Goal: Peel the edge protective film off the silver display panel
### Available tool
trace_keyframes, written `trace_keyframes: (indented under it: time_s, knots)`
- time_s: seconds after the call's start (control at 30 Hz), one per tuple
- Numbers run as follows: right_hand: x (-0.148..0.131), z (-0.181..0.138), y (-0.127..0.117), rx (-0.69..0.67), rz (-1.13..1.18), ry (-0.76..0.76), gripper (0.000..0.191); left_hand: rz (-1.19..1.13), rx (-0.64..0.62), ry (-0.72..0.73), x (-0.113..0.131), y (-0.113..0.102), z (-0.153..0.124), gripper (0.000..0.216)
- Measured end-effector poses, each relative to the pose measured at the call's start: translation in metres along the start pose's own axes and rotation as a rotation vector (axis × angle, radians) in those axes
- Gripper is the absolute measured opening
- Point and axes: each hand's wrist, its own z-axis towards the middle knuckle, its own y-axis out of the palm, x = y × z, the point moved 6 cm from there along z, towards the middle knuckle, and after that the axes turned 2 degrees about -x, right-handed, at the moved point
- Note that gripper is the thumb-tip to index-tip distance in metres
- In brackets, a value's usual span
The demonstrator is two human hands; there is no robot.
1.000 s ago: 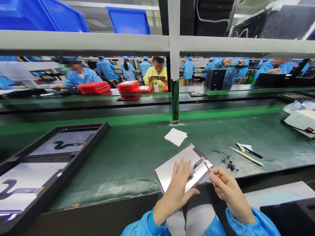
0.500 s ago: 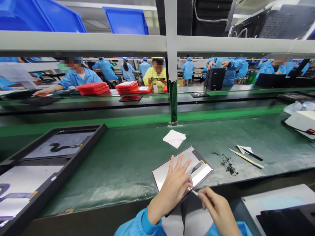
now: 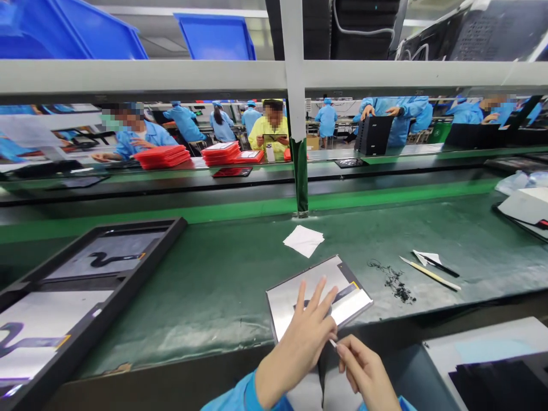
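Observation:
A flat display panel (image 3: 306,279) with a silvery back, a dark ribbon cable and a dark rim lies at the bench's front edge. Over it is my left hand (image 3: 302,337), three fingers spread above its surface; whether they touch it I cannot tell. Thumb and forefinger of that hand are closed at one end of a thin white strip (image 3: 333,343). My right hand (image 3: 363,365) pinches the strip's other end, just off the panel's near edge. What the strip is made of is too small to tell.
White wipes (image 3: 303,241) lie behind the panel. Black scraps (image 3: 396,285), a yellowish pointed tool (image 3: 430,273) and black tweezers (image 3: 443,265) lie to the right. A black tray (image 3: 128,285) with panels stands left. A post (image 3: 302,177) rises behind; co-workers sit beyond.
Both hands have shifted slightly down toward me, and my right hand has come closer to the left. More of the panel's ribbon cable shows. Across the line, a co-worker's arm has drawn back.

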Motion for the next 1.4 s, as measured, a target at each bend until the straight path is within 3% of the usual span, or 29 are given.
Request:
trace_keyframes:
  time_s: [0.1,0.2,0.3,0.47,0.57,0.63,0.83,1.4]
  knots:
    - [-0.005,-0.001,0.0,-0.033,0.01,0.001,0.057,-0.024,-0.042,-0.053,-0.008,-0.003,0.013,0.019]
    - [-0.004,0.001,0.005,-0.057,0.135,0.032,0.058,-0.042,-0.078,-0.101,-0.015,-0.006,0.007,0.022]
    - [0.002,0.003,0.01,-0.081,0.226,0.075,0.061,-0.055,-0.08,-0.135,-0.018,-0.008,-0.015,0.027]
    - [0.007,-0.001,0.008,-0.053,0.285,0.174,0.063,0.056,0.038,-0.193,-0.022,-0.017,-0.059,0.019]
    - [0.007,-0.003,0.005,-0.024,0.327,0.234,0.065,0.161,0.086,-0.159,-0.019,-0.02,-0.077,0.052]
    - [0.007,-0.003,0.003,-0.01,0.342,0.238,0.065,0.206,0.128,-0.14,-0.015,-0.023,-0.084,0.055]
    - [0.01,-0.004,-0.001,-0.004,0.346,0.254,0.065,0.205,0.226,-0.158,-0.011,-0.022,-0.09,0.046]
    - [-0.013,-0.01,-0.034,0.152,0.367,0.22,0.06,0.068,0.223,-0.224,-0.015,-0.015,-0.094,0.055]
